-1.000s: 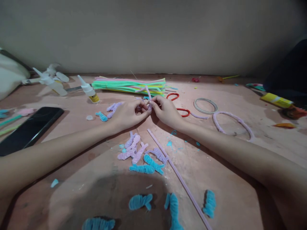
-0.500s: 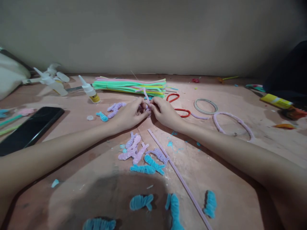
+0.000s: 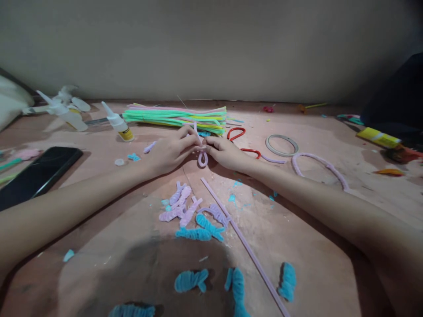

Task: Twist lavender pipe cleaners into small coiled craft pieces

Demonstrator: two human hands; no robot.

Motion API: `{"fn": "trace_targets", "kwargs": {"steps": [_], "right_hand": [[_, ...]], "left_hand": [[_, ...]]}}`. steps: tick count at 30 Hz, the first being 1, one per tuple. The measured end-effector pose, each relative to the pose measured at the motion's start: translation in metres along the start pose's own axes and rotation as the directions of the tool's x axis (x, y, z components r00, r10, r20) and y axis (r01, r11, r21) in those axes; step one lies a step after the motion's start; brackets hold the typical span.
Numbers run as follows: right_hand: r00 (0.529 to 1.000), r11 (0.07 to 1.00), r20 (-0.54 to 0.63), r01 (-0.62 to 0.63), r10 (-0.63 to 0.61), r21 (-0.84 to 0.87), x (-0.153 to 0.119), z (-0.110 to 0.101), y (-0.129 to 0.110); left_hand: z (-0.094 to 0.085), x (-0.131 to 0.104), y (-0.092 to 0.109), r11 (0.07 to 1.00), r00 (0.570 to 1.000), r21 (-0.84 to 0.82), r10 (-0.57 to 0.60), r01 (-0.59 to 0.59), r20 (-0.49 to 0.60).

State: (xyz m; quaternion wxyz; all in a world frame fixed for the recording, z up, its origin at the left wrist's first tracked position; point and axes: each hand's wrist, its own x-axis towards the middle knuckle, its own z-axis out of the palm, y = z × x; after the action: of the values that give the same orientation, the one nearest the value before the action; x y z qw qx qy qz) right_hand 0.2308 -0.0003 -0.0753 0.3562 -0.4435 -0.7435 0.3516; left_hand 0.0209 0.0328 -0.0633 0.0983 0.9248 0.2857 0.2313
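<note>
Both hands meet at the middle of the table, pinching a light purple pipe cleaner (image 3: 202, 160) bent into a small loop that hangs toward me. One end of it sticks up above the fingers. My left hand (image 3: 176, 149) is closed on it from the left, my right hand (image 3: 223, 152) from the right; the fingertips partly hide the crossing. A straight purple pipe cleaner (image 3: 246, 246) lies just below, running toward the front edge. Beside it rest purple coiled fish shapes (image 3: 180, 204) and blue coiled fish shapes (image 3: 193, 233).
Behind the hands lies a bundle of green, yellow and pink pipe cleaners (image 3: 175, 116). Red-handled scissors (image 3: 249, 152), a tape roll (image 3: 282, 145) and a fuzzy purple ring (image 3: 320, 163) are to the right. Glue bottles (image 3: 119, 125) and a black phone (image 3: 42, 174) sit left.
The pipe cleaner's loop now shows below my fingertips, where the hands covered most of it before. My left hand has shifted slightly left and now covers more of the purple pieces beside it.
</note>
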Motion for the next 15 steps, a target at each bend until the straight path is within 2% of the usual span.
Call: {"fn": "trace_targets", "kwargs": {"steps": [3,5,9,13,15], "right_hand": [[0.987,0.937,0.118,-0.142,0.109,0.32,-0.003,0.002,0.0],[0.983,0.883,0.138,-0.17,0.121,0.437,-0.005,0.004,-0.001],[0.995,0.886,0.064,-0.093,0.072,0.455,-0.006,0.004,-0.006],[0.99,0.876,0.035,-0.137,0.137,0.462,-0.004,0.004,-0.01],[0.991,0.896,0.04,-0.134,0.129,0.423,-0.003,0.006,-0.009]], "left_hand": [[-0.001,0.0,0.0,0.996,0.996,-0.061,-0.062,0.058,-0.07],[0.0,0.0,0.002,0.986,0.99,-0.133,-0.114,0.103,-0.084],[0.001,0.001,0.004,0.968,0.992,-0.241,-0.089,0.063,-0.095],[0.002,0.003,0.005,0.974,0.988,-0.221,-0.082,0.052,-0.132],[0.002,0.002,0.005,0.977,0.986,-0.209,-0.08,0.048,-0.144]]}}
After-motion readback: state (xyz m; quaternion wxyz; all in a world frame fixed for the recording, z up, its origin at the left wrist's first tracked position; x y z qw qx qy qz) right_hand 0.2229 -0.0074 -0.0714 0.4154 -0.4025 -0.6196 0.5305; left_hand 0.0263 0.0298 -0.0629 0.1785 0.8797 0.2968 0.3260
